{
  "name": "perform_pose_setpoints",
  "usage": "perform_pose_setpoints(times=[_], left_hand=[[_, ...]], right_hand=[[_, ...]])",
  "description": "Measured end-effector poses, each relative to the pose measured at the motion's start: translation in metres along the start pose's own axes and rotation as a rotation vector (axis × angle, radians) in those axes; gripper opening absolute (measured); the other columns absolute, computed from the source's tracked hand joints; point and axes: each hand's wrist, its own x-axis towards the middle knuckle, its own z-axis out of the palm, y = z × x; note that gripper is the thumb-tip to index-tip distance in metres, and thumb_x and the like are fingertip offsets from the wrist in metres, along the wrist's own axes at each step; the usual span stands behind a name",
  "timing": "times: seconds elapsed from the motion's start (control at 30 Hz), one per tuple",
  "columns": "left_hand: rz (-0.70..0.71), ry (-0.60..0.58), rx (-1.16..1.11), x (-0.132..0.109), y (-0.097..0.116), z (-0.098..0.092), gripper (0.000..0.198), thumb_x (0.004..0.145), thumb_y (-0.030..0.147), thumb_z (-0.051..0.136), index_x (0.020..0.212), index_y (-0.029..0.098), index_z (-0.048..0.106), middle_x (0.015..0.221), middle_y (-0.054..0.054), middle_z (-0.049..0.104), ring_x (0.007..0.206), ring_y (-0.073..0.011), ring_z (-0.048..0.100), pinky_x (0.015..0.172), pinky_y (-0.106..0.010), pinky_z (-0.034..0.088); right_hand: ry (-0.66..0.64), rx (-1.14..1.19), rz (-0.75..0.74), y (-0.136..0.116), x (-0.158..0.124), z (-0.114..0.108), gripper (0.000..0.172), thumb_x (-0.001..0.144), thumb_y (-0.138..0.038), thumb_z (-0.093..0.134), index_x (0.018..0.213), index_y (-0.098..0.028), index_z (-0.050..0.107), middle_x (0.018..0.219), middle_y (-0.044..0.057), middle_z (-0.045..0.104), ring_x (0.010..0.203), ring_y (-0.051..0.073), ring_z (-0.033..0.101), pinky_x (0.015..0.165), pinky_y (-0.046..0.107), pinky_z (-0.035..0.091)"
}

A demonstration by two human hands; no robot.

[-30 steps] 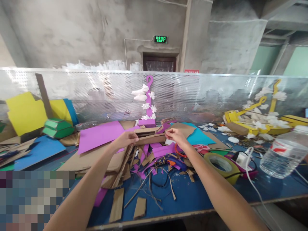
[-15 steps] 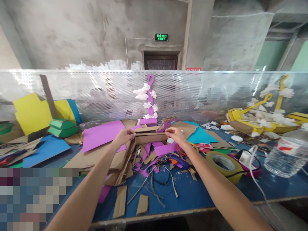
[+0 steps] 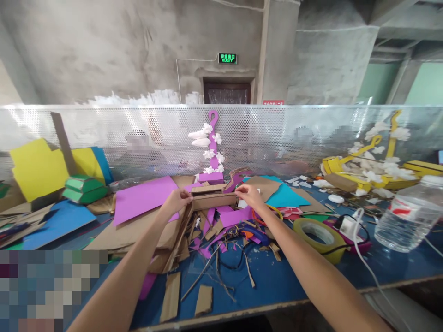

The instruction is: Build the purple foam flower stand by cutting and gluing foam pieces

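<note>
Between my two hands is a long, narrow cardboard box (image 3: 213,201) with brown sides. My left hand (image 3: 177,200) pinches its left end, and my right hand (image 3: 248,194) pinches the right end. Just behind the box lies a curved purple-and-cardboard cutout (image 3: 236,179). Farther back stands a purple hooked post (image 3: 213,146) on a purple base, decorated with white flower-like tufts. Under and in front of the box are purple scraps (image 3: 232,216), cardboard strips and a blue glue gun (image 3: 256,234) with an orange part.
A purple sheet (image 3: 147,198) rests on stacked cardboard at left, near a green box (image 3: 85,189). To the right are a tape roll (image 3: 316,235), a white plug (image 3: 351,227) with its cable and a water bottle (image 3: 410,216). A perforated metal screen (image 3: 166,124) borders the table's back.
The view has shifted slightly, so the scene sits a little lower and farther left. Both hands keep their hold on the cardboard box, which stays in nearly the same place.
</note>
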Motion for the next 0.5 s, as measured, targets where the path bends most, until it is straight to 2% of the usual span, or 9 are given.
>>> perform_pose_setpoints(times=[0.2, 0.5], left_hand=[[-0.025, 0.022, -0.08, 0.0005, -0.0007, 0.0013, 0.039, 0.054, 0.045, 0.083, 0.07, 0.018, 0.06, 0.06, 0.0, 0.067, 0.059, -0.0168, 0.064, 0.062, -0.031, 0.05], [-0.179, 0.039, -0.113, -0.0026, 0.0049, -0.0026, 0.028, 0.058, 0.029, 0.08, 0.078, 0.017, 0.064, 0.07, -0.002, 0.069, 0.07, -0.0195, 0.07, 0.063, -0.03, 0.05]], right_hand=[[0.011, 0.024, -0.01, 0.0025, 0.0044, 0.0002, 0.026, 0.068, -0.042, 0.072, 0.079, -0.019, 0.069, 0.069, 0.004, 0.069, 0.061, 0.018, 0.063, 0.063, 0.031, 0.053], [-0.002, -0.06, -0.065, -0.0003, 0.0036, -0.0006, 0.02, 0.071, -0.038, 0.07, 0.078, -0.019, 0.069, 0.069, 0.004, 0.069, 0.061, 0.019, 0.064, 0.061, 0.03, 0.051]])
